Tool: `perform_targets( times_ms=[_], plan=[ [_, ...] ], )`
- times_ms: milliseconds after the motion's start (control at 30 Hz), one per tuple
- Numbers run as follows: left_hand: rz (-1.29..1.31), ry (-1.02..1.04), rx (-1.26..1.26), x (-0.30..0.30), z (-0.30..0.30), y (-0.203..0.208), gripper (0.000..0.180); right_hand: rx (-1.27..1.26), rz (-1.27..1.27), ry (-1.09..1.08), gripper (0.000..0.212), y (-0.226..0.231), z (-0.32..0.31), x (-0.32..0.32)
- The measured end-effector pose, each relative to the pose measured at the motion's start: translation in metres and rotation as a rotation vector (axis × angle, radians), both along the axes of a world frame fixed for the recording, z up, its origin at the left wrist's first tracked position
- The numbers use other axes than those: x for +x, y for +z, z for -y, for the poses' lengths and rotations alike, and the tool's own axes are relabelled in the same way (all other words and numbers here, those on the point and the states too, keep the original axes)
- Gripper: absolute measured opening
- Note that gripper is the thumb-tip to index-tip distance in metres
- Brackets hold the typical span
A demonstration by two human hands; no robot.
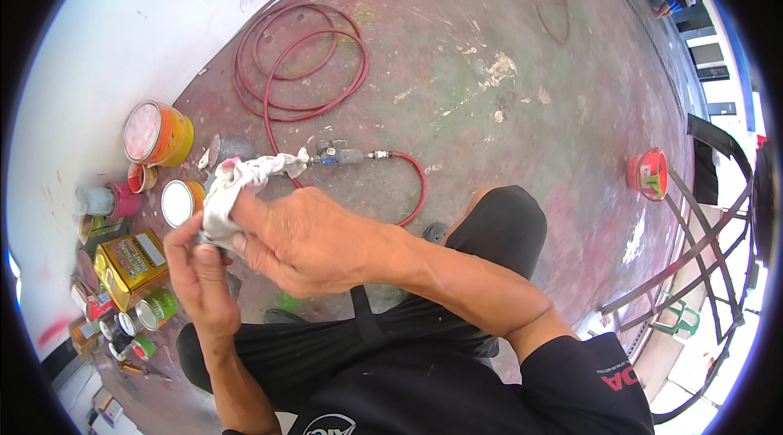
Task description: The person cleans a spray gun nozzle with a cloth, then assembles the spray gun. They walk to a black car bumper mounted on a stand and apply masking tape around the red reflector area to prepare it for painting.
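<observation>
A crumpled white rag (pixel 228 194) with a reddish stain is pinched in my right hand (pixel 314 239), its twisted end hanging toward the hose fitting. Against the rag's lower end, the fingers and thumb of my left hand (pixel 204 288) close on a small greyish piece, mostly hidden by fingers and cloth. Just beyond the rag on the floor lie a grey hose coupling with a blue valve (pixel 329 159) and a grey cup (pixel 232 149). Under the rag's left side stands an open can of white paint (pixel 181 204).
A red air hose (pixel 359 80) lies coiled on the stained floor. Along the white wall stand a large orange-yellow paint can (pixel 171 137), a square gold tin (pixel 130 268) and several smaller cans. A red bucket (pixel 648 174) and a metal frame (pixel 693 264) are at right.
</observation>
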State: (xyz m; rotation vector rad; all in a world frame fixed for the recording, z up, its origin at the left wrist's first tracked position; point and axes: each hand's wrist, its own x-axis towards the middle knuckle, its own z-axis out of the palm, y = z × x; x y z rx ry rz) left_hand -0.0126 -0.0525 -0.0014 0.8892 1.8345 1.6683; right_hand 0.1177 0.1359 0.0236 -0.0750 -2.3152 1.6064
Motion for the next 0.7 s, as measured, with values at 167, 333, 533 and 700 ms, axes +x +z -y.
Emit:
perform_targets(
  times_ms=[167, 333, 533, 700],
  plan=[
    [0.453, 0.044, 0.25, -0.002, -0.016, 0.006, 0.042, 0.037, -0.101, -0.019, 0.042, -0.01, 0.011, -0.004],
    [-0.65, 0.03, 0.015, -0.011, -0.003, -0.032, 0.041, -0.294, -0.152, 0.0, 0.04, -0.027, 0.005, -0.016],
    [-0.647, 0.053, -0.03, -0.01, -0.029, -0.019, 0.037, -1.144, 0.202, 0.126, 0.041, -0.023, -0.01, -0.016],
    [0.112, 0.062, 0.084, -0.001, -0.044, -0.006, 0.037, -0.96, 0.119, -0.097, 0.025, -0.028, 0.002, -0.03]
  ],
)
